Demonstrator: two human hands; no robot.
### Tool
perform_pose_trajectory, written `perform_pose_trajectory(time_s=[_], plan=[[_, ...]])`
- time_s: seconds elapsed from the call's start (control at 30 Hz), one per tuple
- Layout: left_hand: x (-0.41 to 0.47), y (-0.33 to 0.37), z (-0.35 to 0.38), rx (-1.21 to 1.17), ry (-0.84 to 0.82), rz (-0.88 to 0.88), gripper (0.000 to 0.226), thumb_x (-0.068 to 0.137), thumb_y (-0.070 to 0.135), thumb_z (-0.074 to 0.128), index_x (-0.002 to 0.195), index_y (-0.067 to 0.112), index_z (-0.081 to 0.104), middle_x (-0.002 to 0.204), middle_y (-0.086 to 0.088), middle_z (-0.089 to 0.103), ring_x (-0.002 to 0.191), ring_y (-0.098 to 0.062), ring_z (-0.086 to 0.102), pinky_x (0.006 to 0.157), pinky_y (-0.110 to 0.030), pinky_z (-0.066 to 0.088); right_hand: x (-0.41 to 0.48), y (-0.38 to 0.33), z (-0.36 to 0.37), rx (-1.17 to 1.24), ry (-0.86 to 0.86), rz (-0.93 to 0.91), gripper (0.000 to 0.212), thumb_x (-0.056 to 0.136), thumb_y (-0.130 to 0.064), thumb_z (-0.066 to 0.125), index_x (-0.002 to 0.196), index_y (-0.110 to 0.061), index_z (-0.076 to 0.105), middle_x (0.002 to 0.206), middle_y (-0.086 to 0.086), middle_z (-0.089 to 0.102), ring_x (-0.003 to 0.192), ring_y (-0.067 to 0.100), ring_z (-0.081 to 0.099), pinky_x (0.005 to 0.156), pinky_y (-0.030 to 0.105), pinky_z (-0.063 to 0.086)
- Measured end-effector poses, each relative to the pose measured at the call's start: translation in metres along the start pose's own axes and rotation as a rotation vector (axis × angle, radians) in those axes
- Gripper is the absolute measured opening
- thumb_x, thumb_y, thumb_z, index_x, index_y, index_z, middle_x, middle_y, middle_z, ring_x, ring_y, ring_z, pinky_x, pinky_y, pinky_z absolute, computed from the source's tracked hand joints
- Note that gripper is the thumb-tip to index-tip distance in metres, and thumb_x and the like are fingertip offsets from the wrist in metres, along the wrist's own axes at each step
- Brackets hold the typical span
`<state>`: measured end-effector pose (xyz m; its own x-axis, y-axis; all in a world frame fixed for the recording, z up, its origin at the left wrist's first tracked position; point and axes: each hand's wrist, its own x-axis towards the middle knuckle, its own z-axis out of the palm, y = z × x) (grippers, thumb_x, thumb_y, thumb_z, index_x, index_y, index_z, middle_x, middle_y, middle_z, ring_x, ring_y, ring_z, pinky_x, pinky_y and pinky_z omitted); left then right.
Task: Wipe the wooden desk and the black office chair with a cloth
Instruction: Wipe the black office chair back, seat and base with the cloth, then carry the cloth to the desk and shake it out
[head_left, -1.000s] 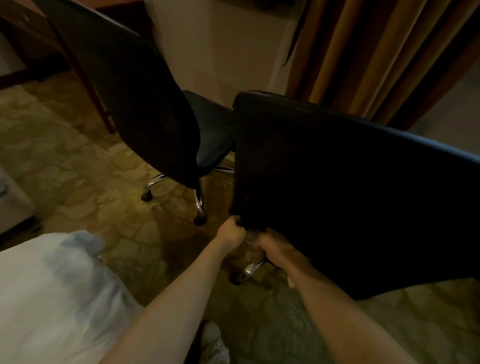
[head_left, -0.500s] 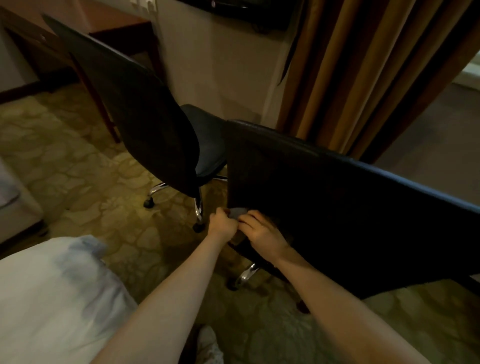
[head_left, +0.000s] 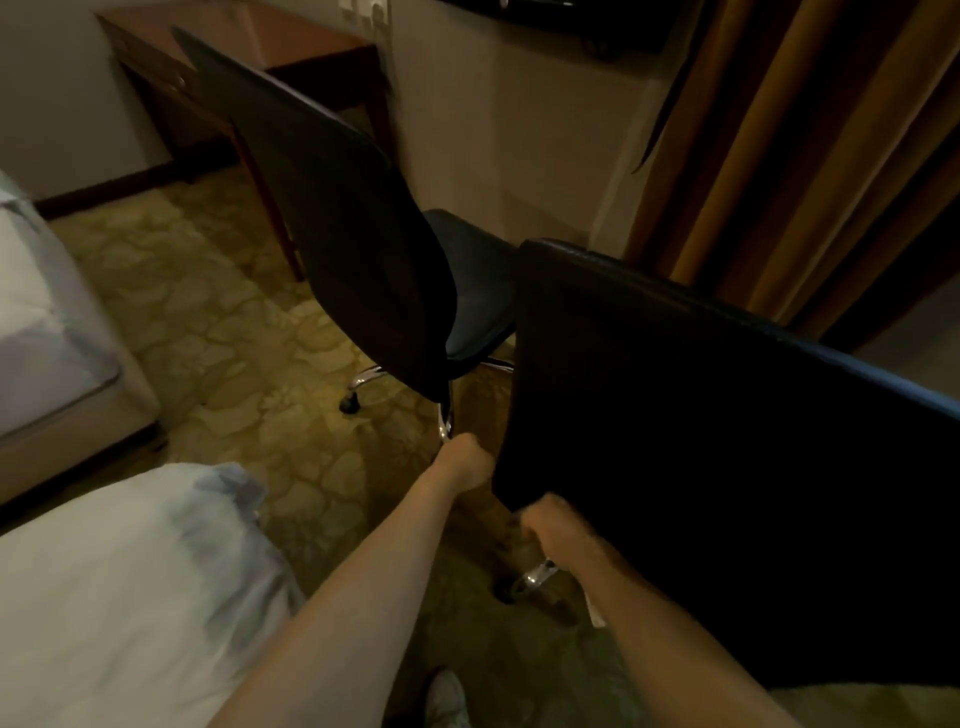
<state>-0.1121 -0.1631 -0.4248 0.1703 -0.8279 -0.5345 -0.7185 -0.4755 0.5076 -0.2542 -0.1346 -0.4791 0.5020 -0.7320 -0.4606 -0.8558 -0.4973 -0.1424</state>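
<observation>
Moved: the right hand (head_left: 550, 525) had slid off the backrest's face, where it sat next to the left hand half a second before, down to the bottom edge. The two hands were now apart.
Edges: the backrest's left edge stood just beside the seat of a second black swivel chair (head_left: 353, 234), with only a thin strip of floor between them.
Open room: patterned yellow-green carpet (head_left: 208, 338) lay free between that second chair and the white bed corner (head_left: 52, 338); white rumpled bedding (head_left: 130, 597) crowded the left forearm.
Task's thing: the black office chair (head_left: 727, 467), broad-backed, dark and finely textured, filled the right side. The brown wooden desk (head_left: 291, 41) stood against the far wall behind the second chair.
Left grip: the left hand (head_left: 465, 462) was curled in a fist, clasping the backrest's lower left corner.
Right grip: knuckles up, fingers curled under the bottom edge; whether they pinched anything could not be told.
Hidden: the cloth could not be made out. Both hands' fingertips were behind the backrest, and the chair's chrome base (head_left: 540, 571) showed only one leg.
</observation>
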Motion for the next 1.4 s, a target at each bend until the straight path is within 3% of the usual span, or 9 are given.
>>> perform_pose_trajectory(time_s=[0.1,0.27,0.47,0.6,0.83,0.93,1.07,1.3,1.4], plan=[[-0.004,-0.020,-0.004,0.121,-0.043,-0.006,0.035,0.098,0.011,0.037,0.126,-0.004,0.051,0.134,-0.019,0.050,0.124,-0.032,0.047,0.099,-0.032,0.038,-0.008,-0.018,0.004,0.109,-0.001,0.016,0.040,0.090,0.003,0.042,0.115,-0.019,0.064,0.125,0.010,0.053,0.110,0.028,0.055,0.086,0.033,0.045],[-0.042,-0.031,-0.013,-0.067,-0.029,-0.058,0.036,0.096,0.006,0.037,0.126,-0.001,0.055,0.133,-0.015,0.053,0.124,-0.029,0.049,0.102,-0.032,0.039,-0.015,-0.048,-0.029,0.278,0.210,-0.075,0.037,0.090,-0.005,0.048,0.107,-0.033,0.064,0.120,0.000,0.054,0.110,0.022,0.055,0.093,0.033,0.048],[-0.078,-0.043,-0.055,-0.165,0.153,-0.010,0.031,0.090,0.005,0.041,0.113,0.004,0.062,0.119,-0.014,0.061,0.115,-0.030,0.054,0.089,-0.030,0.043,-0.017,-0.066,-0.095,0.362,0.281,-0.134,0.041,0.084,0.004,0.050,0.111,-0.022,0.068,0.117,0.006,0.059,0.108,0.022,0.056,0.090,0.025,0.045],[-0.092,-0.061,-0.105,-0.199,0.234,-0.012,0.035,0.088,0.006,0.047,0.121,0.008,0.059,0.123,-0.014,0.061,0.117,-0.029,0.055,0.093,-0.030,0.043,-0.007,-0.097,-0.140,0.391,0.323,-0.216,0.038,0.085,0.005,0.050,0.110,-0.018,0.067,0.116,0.008,0.062,0.107,0.024,0.057,0.087,0.028,0.046],[-0.095,-0.094,-0.182,-0.129,0.306,-0.040,0.050,0.080,0.013,0.066,0.127,0.010,0.050,0.125,-0.011,0.058,0.113,-0.026,0.055,0.078,-0.024,0.039,0.028,-0.159,-0.196,0.468,0.338,-0.343,0.028,0.081,0.005,0.056,0.096,-0.019,0.053,0.102,0.001,0.055,0.093,0.020,0.056,0.076,0.032,0.050],[-0.091,-0.104,-0.212,-0.072,0.352,-0.089,0.066,0.077,0.025,0.071,0.134,0.013,0.041,0.130,-0.013,0.050,0.120,-0.028,0.047,0.087,-0.028,0.040,0.045,-0.180,-0.219,0.504,0.364,-0.386,0.026,0.082,0.004,0.057,0.089,-0.019,0.048,0.092,-0.001,0.053,0.082,0.016,0.054,0.065,0.029,0.046],[-0.087,-0.107,-0.242,0.072,0.372,-0.132,0.087,0.071,0.044,0.074,0.142,0.021,0.029,0.136,-0.012,0.035,0.127,-0.033,0.036,0.102,-0.042,0.036,0.067,-0.205,-0.246,0.514,0.352,-0.410,0.024,0.080,0.003,0.060,0.086,-0.017,0.048,0.084,0.001,0.057,0.078,0.018,0.058,0.067,0.035,0.050],[-0.062,-0.116,-0.302,0.065,0.533,-0.096,0.070,0.075,0.047,0.070,0.135,0.026,0.040,0.128,-0.011,0.042,0.122,-0.032,0.039,0.101,-0.043,0.039,0.112,-0.230,-0.304,0.604,0.370,-0.507,0.028,0.074,0.006,0.066,0.083,-0.017,0.052,0.083,0.000,0.059,0.078,0.014,0.058,0.064,0.022,0.046],[-0.046,-0.124,-0.326,0.007,0.568,-0.103,0.069,0.073,0.046,0.072,0.131,0.025,0.042,0.124,-0.009,0.044,0.119,-0.029,0.042,0.099,-0.041,0.041,0.141,-0.243,-0.322,0.595,0.351,-0.545,0.027,0.074,0.004,0.068,0.084,-0.017,0.054,0.086,0.001,0.061,0.082,0.015,0.060,0.070,0.027,0.050]])
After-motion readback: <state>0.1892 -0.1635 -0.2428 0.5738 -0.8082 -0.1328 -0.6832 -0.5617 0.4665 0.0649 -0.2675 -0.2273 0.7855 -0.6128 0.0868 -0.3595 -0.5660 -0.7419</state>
